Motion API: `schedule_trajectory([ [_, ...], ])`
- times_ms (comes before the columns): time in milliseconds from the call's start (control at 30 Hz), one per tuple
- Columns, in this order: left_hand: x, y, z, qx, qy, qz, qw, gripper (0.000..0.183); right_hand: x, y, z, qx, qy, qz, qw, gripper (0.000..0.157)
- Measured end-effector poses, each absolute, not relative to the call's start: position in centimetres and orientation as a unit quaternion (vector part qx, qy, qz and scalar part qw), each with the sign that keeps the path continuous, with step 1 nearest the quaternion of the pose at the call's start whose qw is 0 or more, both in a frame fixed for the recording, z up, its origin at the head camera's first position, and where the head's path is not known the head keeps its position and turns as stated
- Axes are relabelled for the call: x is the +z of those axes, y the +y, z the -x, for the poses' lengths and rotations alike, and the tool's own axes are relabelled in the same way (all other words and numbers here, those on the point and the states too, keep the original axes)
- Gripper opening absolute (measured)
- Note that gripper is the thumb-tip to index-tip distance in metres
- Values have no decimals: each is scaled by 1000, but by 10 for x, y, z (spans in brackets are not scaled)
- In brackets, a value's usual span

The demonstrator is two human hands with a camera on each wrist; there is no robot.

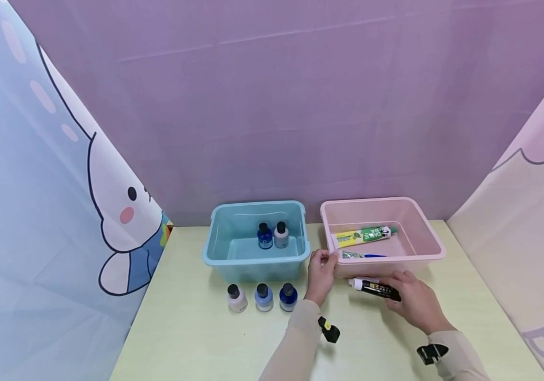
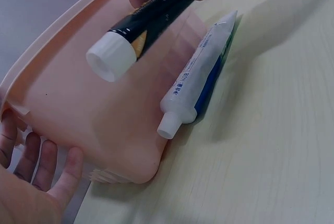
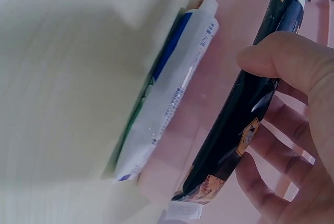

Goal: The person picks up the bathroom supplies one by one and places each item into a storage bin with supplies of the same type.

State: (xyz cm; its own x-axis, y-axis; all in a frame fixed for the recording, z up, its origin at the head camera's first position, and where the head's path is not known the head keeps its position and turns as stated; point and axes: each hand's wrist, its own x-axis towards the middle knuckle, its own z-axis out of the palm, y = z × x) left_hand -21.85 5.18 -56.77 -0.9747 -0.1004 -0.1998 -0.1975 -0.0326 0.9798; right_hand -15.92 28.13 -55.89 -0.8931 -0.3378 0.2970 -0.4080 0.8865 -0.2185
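My right hand (image 1: 415,301) pinches a black toothpaste tube (image 3: 235,114) with a white cap between thumb and fingers, just in front of the pink bin (image 1: 391,266). At that bin's left front corner, my left hand (image 1: 320,276) holds the rim. A white toothpaste tube (image 2: 190,78) with blue and green markings lies on the table along the bin's front wall, below the black tube; the head view mostly hides it. Inside the pink bin are a yellow-and-green toothpaste tube (image 1: 364,236) and a blue-and-white tube (image 1: 360,255), partly covered by the front rim.
Left of the pink bin stands a blue bin (image 1: 257,271) with a dark blue bottle (image 1: 265,238) and a pale bottle (image 1: 281,237) inside. Before it stand a pale pink bottle (image 1: 237,300), a light blue bottle (image 1: 264,299) and a dark blue bottle (image 1: 288,299).
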Motion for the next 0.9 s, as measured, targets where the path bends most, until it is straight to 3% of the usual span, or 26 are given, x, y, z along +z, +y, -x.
schedule_trajectory([
  [467,-569,51,219,703,705,94,20,23,-543,282,160,127,-951,-217,181,41],
  [900,-568,51,217,707,701,91,24,22,-523,282,158,127,-950,-210,193,41],
])
